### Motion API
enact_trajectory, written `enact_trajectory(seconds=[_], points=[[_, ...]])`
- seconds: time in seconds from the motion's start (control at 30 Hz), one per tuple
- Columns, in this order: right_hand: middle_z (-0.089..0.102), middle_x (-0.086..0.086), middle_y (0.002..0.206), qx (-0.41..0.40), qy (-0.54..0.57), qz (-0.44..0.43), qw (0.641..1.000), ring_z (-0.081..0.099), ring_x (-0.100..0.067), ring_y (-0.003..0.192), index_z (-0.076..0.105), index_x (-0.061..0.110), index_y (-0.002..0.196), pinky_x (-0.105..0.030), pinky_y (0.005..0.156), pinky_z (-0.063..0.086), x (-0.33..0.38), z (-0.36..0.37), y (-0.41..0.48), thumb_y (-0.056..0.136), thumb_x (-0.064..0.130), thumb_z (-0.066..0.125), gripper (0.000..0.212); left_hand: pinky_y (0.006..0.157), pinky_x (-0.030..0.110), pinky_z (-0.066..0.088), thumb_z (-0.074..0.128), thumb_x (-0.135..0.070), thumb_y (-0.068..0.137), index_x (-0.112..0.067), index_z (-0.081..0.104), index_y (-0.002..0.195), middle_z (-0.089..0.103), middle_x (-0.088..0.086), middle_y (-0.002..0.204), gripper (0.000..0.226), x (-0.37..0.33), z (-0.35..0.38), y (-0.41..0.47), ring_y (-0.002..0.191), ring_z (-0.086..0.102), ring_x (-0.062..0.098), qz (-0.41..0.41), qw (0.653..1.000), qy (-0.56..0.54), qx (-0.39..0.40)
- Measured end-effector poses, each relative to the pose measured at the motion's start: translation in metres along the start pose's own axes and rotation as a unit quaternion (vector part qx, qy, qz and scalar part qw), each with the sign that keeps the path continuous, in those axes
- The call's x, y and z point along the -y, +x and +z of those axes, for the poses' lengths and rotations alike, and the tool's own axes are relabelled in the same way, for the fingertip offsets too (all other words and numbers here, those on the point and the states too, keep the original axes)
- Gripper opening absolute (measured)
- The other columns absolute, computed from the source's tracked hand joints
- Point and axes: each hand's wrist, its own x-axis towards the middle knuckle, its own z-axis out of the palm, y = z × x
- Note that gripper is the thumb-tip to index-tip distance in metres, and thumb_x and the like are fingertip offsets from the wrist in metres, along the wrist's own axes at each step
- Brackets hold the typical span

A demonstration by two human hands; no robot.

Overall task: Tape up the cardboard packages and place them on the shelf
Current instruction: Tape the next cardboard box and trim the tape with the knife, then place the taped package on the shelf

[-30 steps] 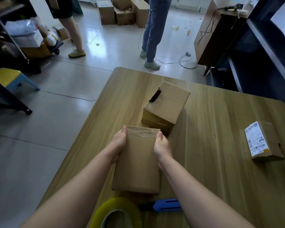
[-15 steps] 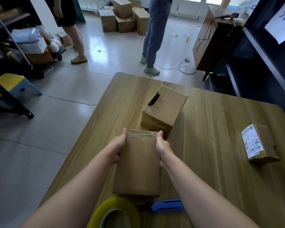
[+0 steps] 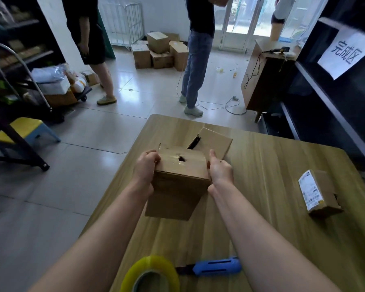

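**A:** Where did we have the box at that moment?

**B:** We had the cardboard box (image 3: 180,182) between both hands over the middle of the table (image 3: 261,218), stood on end and tipped toward us. Its lower edge looked lifted off the wood, though we could not be sure. Our left hand (image 3: 144,165) had its fingers curled over the upper left edge. Our right hand (image 3: 220,170) was clamped against the right side with the thumb pointing up, and its fingers were hidden behind the box.

**A:** Was it taped?

**B:** The top face shone with clear tape, but a small dark tear showed in the middle. We judged the taping close to done and the step in hand to be checking the box or lifting it away.

**A:** What did the next move ask of us?

**B:** If the tear mattered, we would have to set the box down and reach for the tape roll (image 3: 151,270) at the near edge, just beside the blue cutter (image 3: 216,266). Otherwise we needed to carry it in both hands to the dark shelf (image 3: 335,106) on our right, under the paper sign (image 3: 346,53). That meant passing the second box (image 3: 216,141) just behind ours, which had a gaping seam, and the labelled package (image 3: 318,191) well off to the right. We judged both of those were waiting for tape.
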Motion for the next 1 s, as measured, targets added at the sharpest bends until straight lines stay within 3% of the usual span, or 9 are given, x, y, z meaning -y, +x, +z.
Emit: enact_trajectory(seconds=[0.07, 0.2, 0.3, 0.37, 0.53, 0.63, 0.77, 0.87, 1.0], points=[[0.059, -0.003, 0.089, 0.011, 0.016, -0.025, 1.000, 0.055, -0.027, 0.102, 0.060, 0.007, 0.098, -0.044, 0.107, 0.040, 0.010, 0.000, -0.007, 0.096, 0.041, 0.059, 0.033, 0.076, 0.035, 0.047, 0.044, -0.015, 0.080, -0.011, 0.061, 0.121, 0.061, 0.013, 0.113, 0.045, -0.004, 0.001, -0.009, 0.095, 0.056, 0.022, 0.029, 0.999, -0.012, 0.040], [0.058, -0.018, 0.130, 0.030, 0.030, -0.059, 0.997, 0.052, -0.035, 0.122, 0.061, -0.001, 0.119, -0.045, 0.109, 0.035, 0.027, -0.002, -0.028, 0.099, 0.041, 0.054, 0.047, 0.072, 0.028, 0.049, 0.033, 0.002, 0.083, -0.013, 0.061, 0.122, 0.063, 0.010, 0.108, 0.050, -0.010, 0.004, -0.025, 0.095, 0.055, 0.021, 0.082, 0.995, -0.028, 0.057], [0.067, -0.014, 0.104, 0.037, 0.045, -0.060, 0.997, 0.062, -0.028, 0.097, 0.058, 0.017, 0.085, -0.053, 0.100, 0.048, 0.028, -0.003, -0.032, 0.089, 0.058, 0.060, 0.042, 0.059, 0.021, 0.048, 0.032, 0.010, 0.082, -0.015, 0.058, 0.122, 0.063, 0.003, 0.107, 0.054, -0.011, 0.006, -0.035, 0.087, 0.056, 0.013, 0.107, 0.993, -0.010, 0.045], [0.062, -0.005, 0.091, 0.035, 0.050, -0.057, 0.996, 0.062, -0.029, 0.098, 0.051, 0.016, 0.080, -0.051, 0.097, 0.051, 0.032, -0.008, -0.038, 0.084, 0.062, 0.063, 0.048, 0.061, 0.024, 0.044, 0.032, 0.012, 0.081, -0.016, 0.056, 0.120, 0.063, 0.003, 0.111, 0.054, -0.011, 0.009, -0.042, 0.086, 0.055, 0.012, 0.122, 0.992, -0.009, 0.039], [0.064, -0.008, 0.086, 0.023, 0.070, -0.053, 0.996, 0.062, -0.028, 0.087, 0.049, 0.016, 0.075, -0.057, 0.088, 0.054, 0.038, -0.027, -0.060, 0.079, 0.045, 0.078, 0.041, 0.057, 0.023, 0.049, 0.049, -0.018, 0.096, -0.020, 0.057, 0.103, 0.062, -0.004, 0.091, 0.011, -0.016, 0.020, -0.060, 0.080, 0.058, 0.009, 0.137, 0.990, -0.034, 0.014], [0.069, -0.011, 0.089, 0.025, 0.073, -0.057, 0.995, 0.065, -0.031, 0.084, 0.059, 0.017, 0.076, -0.059, 0.080, 0.057, 0.040, -0.041, -0.067, 0.073, 0.034, 0.078, 0.026, 0.082, 0.043, 0.056, 0.053, -0.049, 0.093, -0.025, 0.057, 0.099, 0.065, 0.004, 0.103, 0.025, -0.011, 0.028, -0.067, 0.094, 0.064, 0.022, 0.128, 0.992, -0.004, -0.011], [0.064, -0.004, 0.081, 0.033, 0.089, -0.082, 0.992, 0.058, -0.021, 0.076, 0.064, 0.018, 0.078, -0.032, 0.063, 0.053, 0.046, -0.064, -0.076, 0.079, 0.021, 0.070, 0.007, 0.082, 0.044, 0.055, 0.042, -0.055, 0.096, -0.032, 0.056, 0.106, 0.063, 0.005, 0.108, 0.028, -0.009, 0.047, -0.083, 0.099, 0.062, 0.024, 0.119, 0.993, -0.008, 0.009], [0.060, -0.002, 0.075, 0.042, 0.109, -0.095, 0.989, 0.054, -0.016, 0.069, 0.062, 0.018, 0.074, -0.025, 0.053, 0.044, 0.047, -0.084, -0.083, 0.081, 0.011, 0.064, 0.010, 0.073, 0.036, 0.051, 0.039, -0.041, 0.101, -0.025, 0.050, 0.124, 0.059, 0.001, 0.110, 0.031, -0.007, 0.065, -0.095, 0.098, 0.057, 0.018, 0.134, 0.991, -0.005, 0.005], [0.065, -0.003, 0.081, 0.041, 0.144, -0.110, 0.983, 0.059, -0.013, 0.066, 0.067, 0.014, 0.091, -0.018, 0.045, 0.047, 0.054, -0.116, -0.094, 0.085, -0.002, 0.058, 0.019, 0.088, 0.046, 0.053, 0.040, -0.027, 0.099, -0.030, 0.050, 0.121, 0.063, 0.005, 0.113, 0.025, -0.004, 0.085, -0.106, 0.105, 0.060, 0.024, 0.134, 0.990, -0.004, 0.043]])
